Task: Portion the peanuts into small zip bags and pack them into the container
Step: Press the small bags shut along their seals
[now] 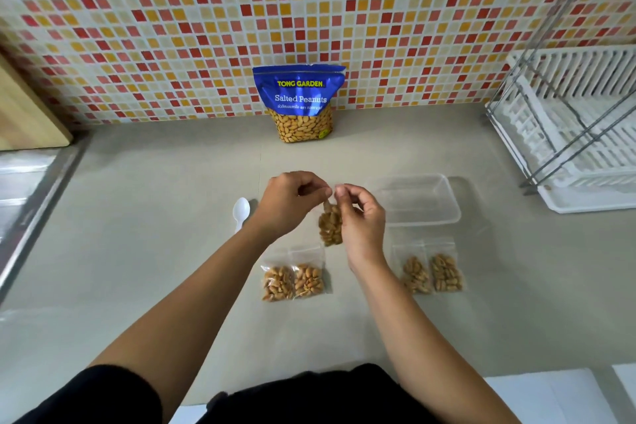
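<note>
Small zip bag [330, 225] of peanuts, held up off the counter [155, 234], hanging from its top edge. Long axis near vertical: mouth up at the fingertips, peanut-filled bottom pointing down at the counter. Cannot tell whether the seal is pressed closed.

Left hand [290, 196] pinches the top edge from the left, fingers curled in. Right hand [361, 217] pinches the same edge from the right, thumb and forefinger tight on it; the two pinches almost touch.

Nearer the body than the fingers, to the left: two filled bags [292, 282] flat on the counter, side by side and touching, clear tops pointing toward the wall. Same again to the right of the right wrist: a second pair of filled bags [432, 274], same heading.

Just right of the right hand's fingers: clear plastic container [444, 213], lid off, apart from the hand.

Left of the left wrist: white spoon [241, 210], bowl toward the wall.

Well beyond the fingers: blue peanut pouch [299, 96], upright against the tiled wall [172, 27]. Far right: white dish rack [568, 127]
</note>
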`<state>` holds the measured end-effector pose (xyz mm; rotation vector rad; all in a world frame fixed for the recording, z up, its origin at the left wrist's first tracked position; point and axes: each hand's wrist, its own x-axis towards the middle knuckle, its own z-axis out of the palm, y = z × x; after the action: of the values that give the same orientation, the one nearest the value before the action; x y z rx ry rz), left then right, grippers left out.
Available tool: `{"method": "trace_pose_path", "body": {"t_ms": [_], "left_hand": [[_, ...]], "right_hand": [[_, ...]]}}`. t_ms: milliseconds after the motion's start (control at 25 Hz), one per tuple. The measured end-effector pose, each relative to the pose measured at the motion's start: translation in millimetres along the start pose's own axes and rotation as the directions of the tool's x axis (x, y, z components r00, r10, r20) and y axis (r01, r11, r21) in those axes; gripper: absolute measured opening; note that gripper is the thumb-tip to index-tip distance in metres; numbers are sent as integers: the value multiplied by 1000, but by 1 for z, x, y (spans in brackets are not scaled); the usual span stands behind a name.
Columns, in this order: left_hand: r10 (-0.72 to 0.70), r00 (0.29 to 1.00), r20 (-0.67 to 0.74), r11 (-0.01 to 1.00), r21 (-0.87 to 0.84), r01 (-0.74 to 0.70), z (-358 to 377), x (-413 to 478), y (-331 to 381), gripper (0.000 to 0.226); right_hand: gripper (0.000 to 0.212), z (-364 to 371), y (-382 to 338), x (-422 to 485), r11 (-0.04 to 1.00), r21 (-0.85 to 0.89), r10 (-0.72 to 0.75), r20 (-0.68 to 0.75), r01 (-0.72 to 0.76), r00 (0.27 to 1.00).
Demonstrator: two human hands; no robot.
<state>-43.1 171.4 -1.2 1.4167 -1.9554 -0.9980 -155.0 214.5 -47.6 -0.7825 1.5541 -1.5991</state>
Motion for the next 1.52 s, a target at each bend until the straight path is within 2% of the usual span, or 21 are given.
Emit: {"method": "trace_pose_path", "body": {"t_ms": [160, 320, 480, 760, 840, 920, 1040, 1120, 1160, 1240, 1320, 1360, 1520], "left_hand": [[110, 988, -113, 987, 133, -95, 10, -3, 12, 9], [183, 971, -155, 964, 221, -146, 9, -3, 14, 10], [243, 960, -135, 938, 286, -197, 6, -7, 4, 9], [247, 964, -99, 920, 337, -201, -1, -14, -10, 12], [207, 970, -126, 948, 269, -167, -2, -17, -12, 12], [81, 987, -141, 985, 166, -57, 0, -25, -10, 23], [-153, 988, 1, 987, -46, 152, 23, -43, -16, 39], [-257, 965, 60, 940, -217, 264, 39, -53, -25, 27], [-321, 946, 54, 905, -278, 323, 45, -56, -31, 21], [-436, 900, 15, 858, -295, 421, 54, -59, -42, 17], [-485, 874, -19, 859, -200, 472, 64, -63, -48, 17], [-486, 873, -30, 868, -134, 478, 68, -65, -49, 15], [-406, 914, -18, 907, 117, 405, 83, -68, -55, 12]], "right_hand": [[23, 5, -4, -1, 997, 17, 76, -106, -75, 991], [13, 0, -9, 5, 999, -31, 12, -176, -18, 984], [15, -2, -4, 7, 998, -57, 27, -157, -36, 987], [8, -6, -2, 5, 993, -112, 26, -88, -36, 996], [6, -10, -6, 7, 994, -107, 31, -60, -37, 998], [8, -12, -9, 9, 995, -4, 95, -29, -95, 995], [12, -13, -2, 9, 964, 113, 241, 5, -240, 970], [13, -13, 9, 6, 945, 114, 304, 24, -305, 952], [13, -13, 15, 4, 945, 73, 316, 29, -318, 948], [11, -21, 33, 2, 941, -223, 264, 14, -254, 965], [14, -33, 48, 0, 792, -598, 158, 14, -118, 987], [16, -37, 54, -2, 710, -700, 125, 21, -74, 992], [22, -40, 61, 0, 525, -851, 133, 50, -28, 990]]}}
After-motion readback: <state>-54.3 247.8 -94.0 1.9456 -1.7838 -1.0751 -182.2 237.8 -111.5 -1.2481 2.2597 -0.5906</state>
